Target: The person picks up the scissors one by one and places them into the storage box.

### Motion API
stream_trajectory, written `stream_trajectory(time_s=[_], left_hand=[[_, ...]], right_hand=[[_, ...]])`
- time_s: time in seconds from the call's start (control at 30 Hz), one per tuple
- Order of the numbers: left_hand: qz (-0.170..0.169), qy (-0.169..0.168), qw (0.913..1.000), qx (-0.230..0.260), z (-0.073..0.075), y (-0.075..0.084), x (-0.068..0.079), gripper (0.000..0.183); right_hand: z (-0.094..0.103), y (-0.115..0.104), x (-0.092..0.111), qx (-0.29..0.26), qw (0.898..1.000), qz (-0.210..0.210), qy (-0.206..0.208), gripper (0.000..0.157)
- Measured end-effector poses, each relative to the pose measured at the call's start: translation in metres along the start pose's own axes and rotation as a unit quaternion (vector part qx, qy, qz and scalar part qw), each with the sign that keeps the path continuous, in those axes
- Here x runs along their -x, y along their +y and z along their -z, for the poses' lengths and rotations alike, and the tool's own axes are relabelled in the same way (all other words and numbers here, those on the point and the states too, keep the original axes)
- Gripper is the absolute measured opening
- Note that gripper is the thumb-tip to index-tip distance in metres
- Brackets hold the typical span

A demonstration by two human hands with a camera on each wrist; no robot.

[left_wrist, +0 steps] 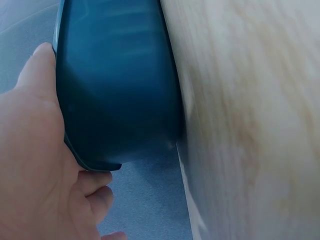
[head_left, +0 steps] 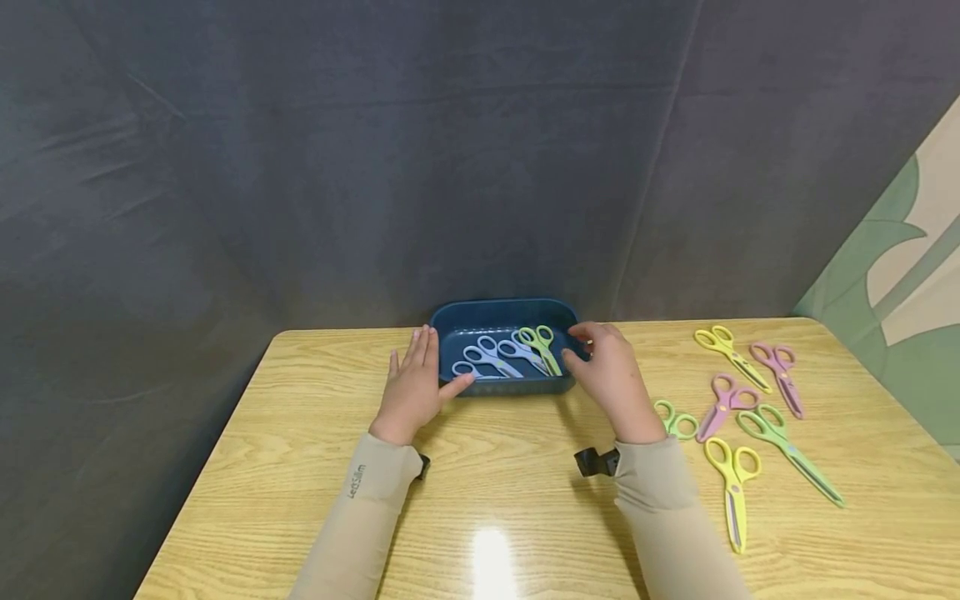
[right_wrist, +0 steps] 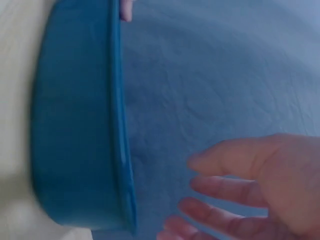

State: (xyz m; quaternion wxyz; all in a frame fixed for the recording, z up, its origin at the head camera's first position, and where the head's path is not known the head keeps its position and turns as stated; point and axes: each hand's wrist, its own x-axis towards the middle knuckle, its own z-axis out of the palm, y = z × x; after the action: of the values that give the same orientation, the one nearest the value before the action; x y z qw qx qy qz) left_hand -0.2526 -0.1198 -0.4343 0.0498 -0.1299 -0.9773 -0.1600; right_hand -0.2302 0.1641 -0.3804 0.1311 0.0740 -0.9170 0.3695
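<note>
A dark blue plastic bin (head_left: 491, 388) stands at the table's back edge. Inside lie several pairs of light blue scissors (head_left: 497, 361) and one green pair (head_left: 552, 362). My left hand (head_left: 415, 379) rests against the bin's left end, fingers straight along the side and thumb over the front rim. In the left wrist view this hand (left_wrist: 35, 160) lies along the rim of the bin (left_wrist: 120, 90). My right hand (head_left: 617, 379) hovers at the bin's right end, fingers bent loosely. The right wrist view shows that hand (right_wrist: 285, 185) holding nothing, apart from the bin's rim (right_wrist: 120, 120).
On the right of the table lie yellow scissors (head_left: 735, 492), purple scissors (head_left: 723, 407) and green scissors (head_left: 795, 454), several pairs in all. My right forearm partly covers another green pair (head_left: 675, 421). A dark grey cloth (head_left: 487, 167) hangs behind the table.
</note>
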Motion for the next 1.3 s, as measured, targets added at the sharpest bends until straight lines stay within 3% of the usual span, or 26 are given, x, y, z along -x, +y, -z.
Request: stream_trajectory(time_s=[0.3, 0.67, 1.3], left_hand=[[-0.006, 0.006, 1.0, 0.0, -0.002, -0.001, 0.0, 0.102], [-0.001, 0.003, 1.0, -0.001, -0.002, 0.0, 0.0, 0.103], [0.0, 0.003, 1.0, 0.007, -0.002, 0.0, -0.002, 0.103]], right_hand=[[0.021, 0.007, 0.0, 0.016, 1.0, -0.02, -0.013, 0.037], [0.044, 0.02, 0.001, 0.058, 0.992, -0.066, -0.091, 0.043], [0.067, 0.05, 0.004, 0.078, 0.976, -0.111, -0.168, 0.049]])
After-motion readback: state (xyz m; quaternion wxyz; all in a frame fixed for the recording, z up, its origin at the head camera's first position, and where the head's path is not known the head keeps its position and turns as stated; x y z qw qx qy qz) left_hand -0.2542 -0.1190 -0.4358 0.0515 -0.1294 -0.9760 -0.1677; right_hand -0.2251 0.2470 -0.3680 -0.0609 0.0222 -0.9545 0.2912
